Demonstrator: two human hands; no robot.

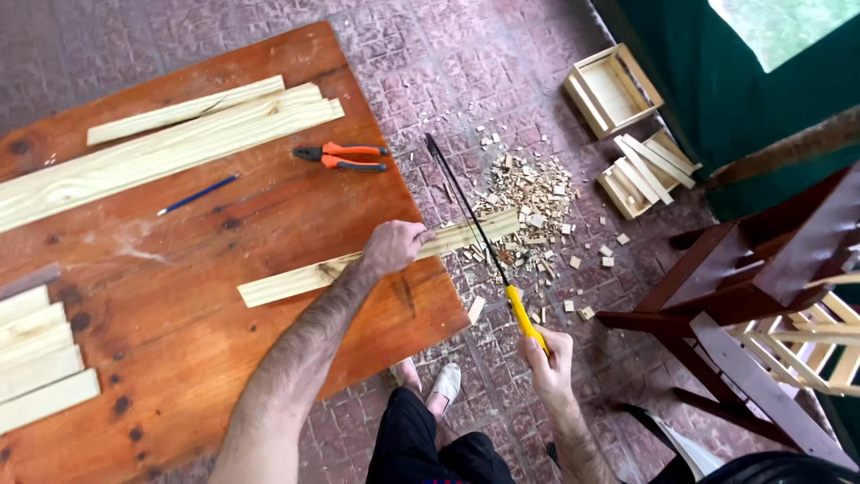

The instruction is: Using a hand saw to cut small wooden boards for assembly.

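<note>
Pressing down on a pale wooden slat [376, 261], the left hand [391, 246] is lying with fingers curled over the slat right at the edge of the reddish-brown table [179, 296]; the slat is lying across the table's right edge, its far end sticking out over the tiled floor [466, 54]; the right hand [548, 358] is wrapping tightly around the yellow handle of a hacksaw [475, 235], whose dark frame and blade are crossing the overhanging part of the slat just beyond the table edge; a heap of wood offcuts [528, 193] is lying on the floor under and past the slat's end; on the table, orange-handled pliers [345, 157] are resting near a blue pencil [199, 194], with long pale boards [161, 148] beyond them and shorter slats [40, 358] stacked at the left edge; small wooden crates [618, 90] are sitting on the floor further off, and a dark wooden chair [752, 278] is standing to the right.
</note>
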